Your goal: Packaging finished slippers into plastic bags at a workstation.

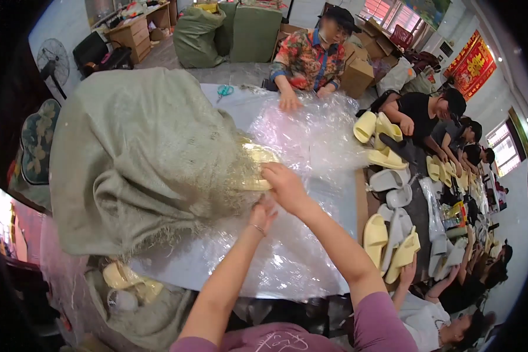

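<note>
A large grey-green woven sack [152,141] lies across the left of the table, its frayed mouth toward my hands. Yellow slippers in clear plastic [257,157] stick out of that mouth; the rest of them is hidden inside. My right hand [284,185] is closed on the near right end of the wrapped slippers, fingers curled over them. Just below it, my left hand [265,212] is at the sack's lower lip, beside loose clear plastic bags [287,258]. Its fingers are smeared by motion, so their grip does not show.
Clear plastic [311,129] covers much of the table's right side. Across it stands a person in a flowered shirt [311,58]. Teal scissors [224,91] lie at the far edge. Yellow and grey slippers [375,234] line a bench on the right, where several people work. Another sack [152,317] sits below left.
</note>
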Motion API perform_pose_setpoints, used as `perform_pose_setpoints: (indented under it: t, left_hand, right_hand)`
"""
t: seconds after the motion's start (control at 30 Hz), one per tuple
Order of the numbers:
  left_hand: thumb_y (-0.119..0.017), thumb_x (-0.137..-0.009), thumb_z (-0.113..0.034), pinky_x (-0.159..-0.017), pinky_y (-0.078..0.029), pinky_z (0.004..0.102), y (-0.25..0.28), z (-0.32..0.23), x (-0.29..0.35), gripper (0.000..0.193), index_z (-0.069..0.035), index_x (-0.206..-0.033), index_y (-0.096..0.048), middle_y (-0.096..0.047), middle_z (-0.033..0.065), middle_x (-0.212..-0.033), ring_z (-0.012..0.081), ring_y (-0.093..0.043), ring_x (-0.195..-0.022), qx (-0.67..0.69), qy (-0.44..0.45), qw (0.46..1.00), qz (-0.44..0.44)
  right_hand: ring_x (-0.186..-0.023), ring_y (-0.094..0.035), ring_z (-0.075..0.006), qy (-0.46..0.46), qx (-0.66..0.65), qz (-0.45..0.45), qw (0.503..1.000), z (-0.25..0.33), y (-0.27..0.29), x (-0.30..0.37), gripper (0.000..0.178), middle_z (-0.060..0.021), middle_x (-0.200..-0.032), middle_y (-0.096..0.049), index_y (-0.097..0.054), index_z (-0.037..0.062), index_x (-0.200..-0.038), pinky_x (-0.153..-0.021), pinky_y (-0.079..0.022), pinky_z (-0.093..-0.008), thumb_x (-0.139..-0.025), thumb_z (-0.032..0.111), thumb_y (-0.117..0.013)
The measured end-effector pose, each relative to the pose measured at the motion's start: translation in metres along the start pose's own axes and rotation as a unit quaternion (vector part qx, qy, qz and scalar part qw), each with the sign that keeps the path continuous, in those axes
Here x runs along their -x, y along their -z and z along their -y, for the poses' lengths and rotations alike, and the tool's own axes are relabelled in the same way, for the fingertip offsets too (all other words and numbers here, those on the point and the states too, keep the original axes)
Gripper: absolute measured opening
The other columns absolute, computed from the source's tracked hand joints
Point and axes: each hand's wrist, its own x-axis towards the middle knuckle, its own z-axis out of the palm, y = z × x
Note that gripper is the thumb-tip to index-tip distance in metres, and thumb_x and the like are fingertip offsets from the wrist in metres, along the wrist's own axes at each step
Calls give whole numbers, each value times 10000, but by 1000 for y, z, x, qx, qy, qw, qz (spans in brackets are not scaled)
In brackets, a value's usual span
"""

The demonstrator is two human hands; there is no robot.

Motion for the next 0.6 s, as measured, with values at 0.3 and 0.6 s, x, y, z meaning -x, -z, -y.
perform_pose_setpoints:
  t: [0.3, 0.6]
  left_hand:
    - [-537, -851, -473, -789, -492, 381, 81, -13, 68, 558, -76, -1226, -420, -528, 113, -1112, 255, -554, -962, -196, 191, 957, -98]
    - [-580, -831, -462, -793, -476, 412, 73, 34, 35, 635, -62, -1261, -340, -447, 135, -1197, 270, -512, -999, -315, 178, 925, -116]
  right_hand:
    - [-1077, -516, -338, -43, 85, -23, 995, -68, 65, 192, 389, -155, -1165, -550, -562, 84, -1053, -833, -477, -395, -685, -45, -542]
    - [-1041, -545, -263, -420, -111, 33, 900, -44, 54, 318, 600, -140, -1175, -545, -443, 70, -1255, -884, -440, -335, -684, 110, -625]
